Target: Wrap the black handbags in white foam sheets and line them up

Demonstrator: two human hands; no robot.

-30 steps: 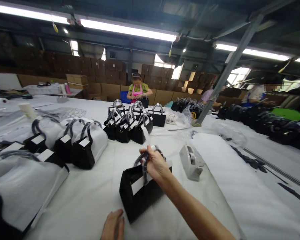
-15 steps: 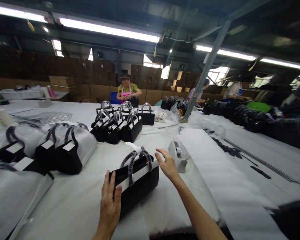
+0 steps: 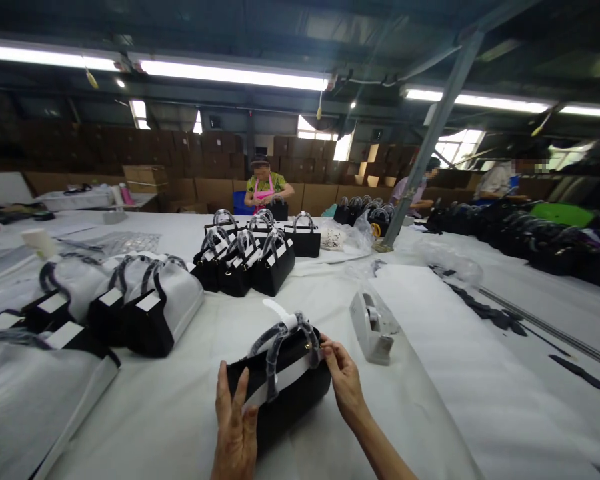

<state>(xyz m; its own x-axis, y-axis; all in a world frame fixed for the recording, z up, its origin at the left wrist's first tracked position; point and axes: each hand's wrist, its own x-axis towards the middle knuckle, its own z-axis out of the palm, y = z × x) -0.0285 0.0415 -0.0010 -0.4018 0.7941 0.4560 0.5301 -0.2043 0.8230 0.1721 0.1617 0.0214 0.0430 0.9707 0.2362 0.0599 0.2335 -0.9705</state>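
A black handbag [image 3: 300,393] stands on the white-covered table before me, set at a slant. Clear film wraps its looped handles [image 3: 275,353], and a white strip runs along its upper front. Against the bag's left end rests my left hand [image 3: 236,417], its fingers stretched and apart, the thumb near the front face. My right hand [image 3: 344,377] pinches the upper right corner of the bag between thumb and fingers. What the right fingertips touch on the far side is hidden. A grey tape dispenser [image 3: 373,327] stands just beyond the right hand.
Handbags covered in white sheet [image 3: 185,300] crowd the left side. Several black handbags [image 3: 273,267] stand farther back. White foam sheets [image 3: 430,333] lie at right, near a metal post [image 3: 425,157]. A co-worker [image 3: 265,190] in a pink apron handles a bag across the table.
My right hand has come down from above the bag's right end and now grips its corner. My left hand stays at the left end. The whole view has shifted slightly.
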